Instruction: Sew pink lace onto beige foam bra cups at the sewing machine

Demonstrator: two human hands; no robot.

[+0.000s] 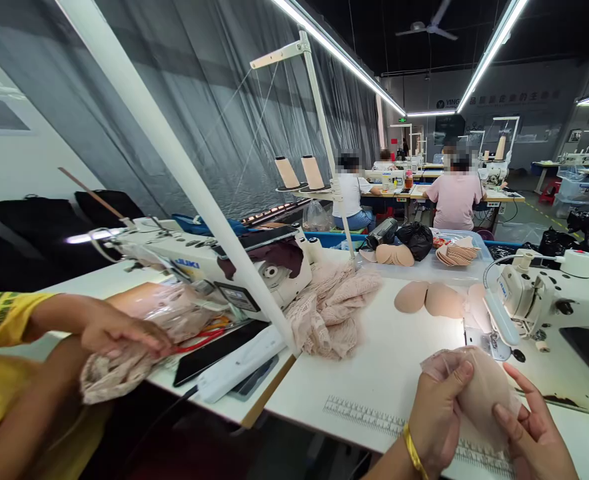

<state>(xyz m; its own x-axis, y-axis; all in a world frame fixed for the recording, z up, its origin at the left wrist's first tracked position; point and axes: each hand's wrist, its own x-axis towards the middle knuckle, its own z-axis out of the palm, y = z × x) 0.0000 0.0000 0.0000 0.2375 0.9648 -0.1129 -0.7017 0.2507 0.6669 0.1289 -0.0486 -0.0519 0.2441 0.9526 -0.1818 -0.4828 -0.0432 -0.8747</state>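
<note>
On white counter (384, 360), rightmost machine (582, 297). Just in front of it, beige fabric (482, 393), pinched at one side by left hand (439, 413), at the other by right hand (539, 427). Likely light, soft, easily creased, slightly slippery; best held by edges.

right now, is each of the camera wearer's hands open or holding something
Left hand: closed, pinching a beige fabric cup.
Right hand: closed on the same cup's other side, index finger extended.
</note>
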